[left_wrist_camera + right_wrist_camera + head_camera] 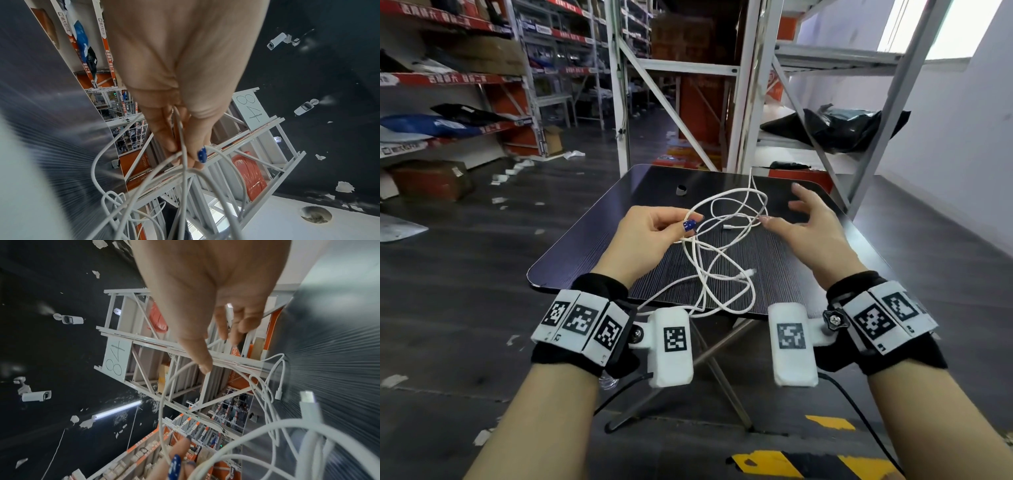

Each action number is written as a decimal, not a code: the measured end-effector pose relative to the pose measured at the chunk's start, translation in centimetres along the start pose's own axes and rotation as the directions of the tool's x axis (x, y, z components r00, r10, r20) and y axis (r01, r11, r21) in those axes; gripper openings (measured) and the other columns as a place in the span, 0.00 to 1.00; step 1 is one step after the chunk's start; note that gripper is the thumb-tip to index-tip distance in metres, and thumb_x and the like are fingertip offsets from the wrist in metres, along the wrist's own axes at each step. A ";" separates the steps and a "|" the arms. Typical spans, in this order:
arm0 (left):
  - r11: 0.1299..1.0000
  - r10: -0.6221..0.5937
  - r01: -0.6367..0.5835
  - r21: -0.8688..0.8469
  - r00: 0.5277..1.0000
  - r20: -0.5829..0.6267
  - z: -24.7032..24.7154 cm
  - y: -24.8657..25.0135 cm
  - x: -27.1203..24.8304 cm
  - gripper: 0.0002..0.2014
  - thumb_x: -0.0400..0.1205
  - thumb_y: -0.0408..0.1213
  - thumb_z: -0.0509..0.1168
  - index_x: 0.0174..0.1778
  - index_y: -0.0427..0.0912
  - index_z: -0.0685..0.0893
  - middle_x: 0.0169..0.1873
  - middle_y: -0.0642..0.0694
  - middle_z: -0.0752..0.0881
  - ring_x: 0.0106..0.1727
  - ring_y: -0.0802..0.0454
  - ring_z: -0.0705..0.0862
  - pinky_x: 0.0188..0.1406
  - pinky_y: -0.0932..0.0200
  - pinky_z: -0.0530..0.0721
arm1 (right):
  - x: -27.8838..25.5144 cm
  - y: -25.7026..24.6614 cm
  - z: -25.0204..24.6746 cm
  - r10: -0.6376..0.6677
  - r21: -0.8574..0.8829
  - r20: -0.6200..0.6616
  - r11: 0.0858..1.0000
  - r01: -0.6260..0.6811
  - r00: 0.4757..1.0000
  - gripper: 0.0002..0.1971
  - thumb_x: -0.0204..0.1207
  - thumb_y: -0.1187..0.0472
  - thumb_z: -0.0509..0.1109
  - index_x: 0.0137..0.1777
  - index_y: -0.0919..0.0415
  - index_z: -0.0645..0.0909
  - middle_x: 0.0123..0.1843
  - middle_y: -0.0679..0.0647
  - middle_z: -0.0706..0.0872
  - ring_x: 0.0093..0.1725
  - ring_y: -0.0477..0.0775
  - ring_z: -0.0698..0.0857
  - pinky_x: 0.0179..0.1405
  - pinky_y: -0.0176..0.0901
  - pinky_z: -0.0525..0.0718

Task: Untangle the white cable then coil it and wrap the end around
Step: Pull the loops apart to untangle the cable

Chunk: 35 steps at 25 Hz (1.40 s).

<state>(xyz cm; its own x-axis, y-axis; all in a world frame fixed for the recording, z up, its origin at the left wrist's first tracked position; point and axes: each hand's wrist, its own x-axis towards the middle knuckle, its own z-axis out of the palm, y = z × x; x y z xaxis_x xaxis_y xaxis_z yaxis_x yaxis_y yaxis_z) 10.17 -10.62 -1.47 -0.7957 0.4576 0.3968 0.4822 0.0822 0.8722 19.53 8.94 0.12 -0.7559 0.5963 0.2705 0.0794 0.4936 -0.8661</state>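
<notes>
Far left: red-edged warehouse shelving (448, 78), stocked with parcels and bags; cardboard box (431, 180) and paper scraps on dark grey floor. Left hand (650, 236) raised above dark ribbed folding table (592, 253) — thumb and fingertips pinching several strands of white cable (722, 240). Cable tangled in loose loops, lifted at the pinch, the rest draped across tabletop centre and over its near edge; one plug (748, 272) lying on the surface. Small grey ring (681, 190) toward table's far side. Right hand (808, 222) — fingers spread and relaxed, thumb tip touching a raised loop, nothing gripped. Behind: white metal racking (743, 85). Far right: black bags (839, 126) on a low shelf, pale wall. Yellow-black floor marking (784, 464) nearest.
</notes>
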 end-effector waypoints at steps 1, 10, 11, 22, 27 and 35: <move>1.000 0.002 -0.002 0.004 1.000 0.013 0.0 0.0 0.0 0.09 0.80 0.31 0.67 0.51 0.47 0.89 0.40 0.57 0.89 0.42 0.66 0.88 0.47 0.75 0.81 | -0.1 -0.1 0.1 -0.068 0.006 0.036 0.998 0.067 0.997 0.33 0.71 0.53 0.76 0.76 0.49 0.70 0.64 0.49 0.78 0.49 0.48 0.81 0.58 0.44 0.81; 0.999 -0.014 0.015 0.032 0.999 -0.036 -1.0 -1.3 0.3 0.10 0.78 0.36 0.70 0.55 0.46 0.89 0.47 0.49 0.91 0.53 0.58 0.88 0.64 0.54 0.82 | 0.7 0.3 0.1 -0.085 0.350 -0.017 0.933 0.086 0.996 0.20 0.82 0.51 0.63 0.34 0.61 0.83 0.26 0.53 0.87 0.18 0.39 0.71 0.20 0.28 0.68; 0.999 -0.019 0.020 0.033 0.999 -0.044 -1.2 -1.5 0.3 0.11 0.77 0.36 0.70 0.55 0.46 0.88 0.47 0.49 0.91 0.53 0.59 0.88 0.65 0.54 0.82 | 0.8 0.5 -0.2 -0.026 0.403 0.002 0.915 0.023 1.000 0.19 0.83 0.51 0.62 0.35 0.63 0.83 0.25 0.53 0.87 0.16 0.40 0.70 0.18 0.27 0.67; 0.997 -0.064 0.068 0.028 0.990 -0.129 -3.6 -2.6 0.0 0.11 0.80 0.31 0.67 0.57 0.42 0.87 0.49 0.45 0.90 0.49 0.64 0.88 0.56 0.71 0.83 | 2.1 3.6 -2.8 0.336 0.788 -0.027 0.587 -0.187 0.941 0.16 0.86 0.57 0.57 0.40 0.66 0.75 0.25 0.56 0.88 0.14 0.41 0.73 0.11 0.26 0.65; 0.979 -0.085 0.069 0.191 0.993 0.078 -2.2 -2.9 -0.2 0.09 0.78 0.34 0.69 0.48 0.54 0.88 0.46 0.52 0.90 0.50 0.60 0.87 0.63 0.57 0.81 | 1.3 2.4 -1.7 0.216 0.735 0.038 0.655 -0.174 0.976 0.17 0.85 0.55 0.59 0.40 0.66 0.77 0.28 0.58 0.89 0.17 0.42 0.76 0.15 0.26 0.70; 0.965 -0.047 -0.025 0.263 0.963 0.265 0.8 -1.8 0.3 0.32 0.74 0.20 0.57 0.72 0.52 0.72 0.66 0.58 0.79 0.54 0.58 0.84 0.49 0.65 0.77 | -0.2 -0.3 -1.4 0.019 0.763 0.088 0.641 -0.080 0.996 0.18 0.85 0.54 0.57 0.38 0.63 0.77 0.29 0.56 0.89 0.21 0.43 0.78 0.19 0.26 0.74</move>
<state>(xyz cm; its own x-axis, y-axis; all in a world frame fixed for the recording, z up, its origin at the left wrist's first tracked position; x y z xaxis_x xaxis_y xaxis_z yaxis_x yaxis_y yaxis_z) 9.34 -9.90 -3.10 -0.6919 0.6716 0.2650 0.5813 0.3006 0.7561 20.51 9.57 0.91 -0.8085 0.5475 0.2156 -0.3845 -0.2142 -0.8979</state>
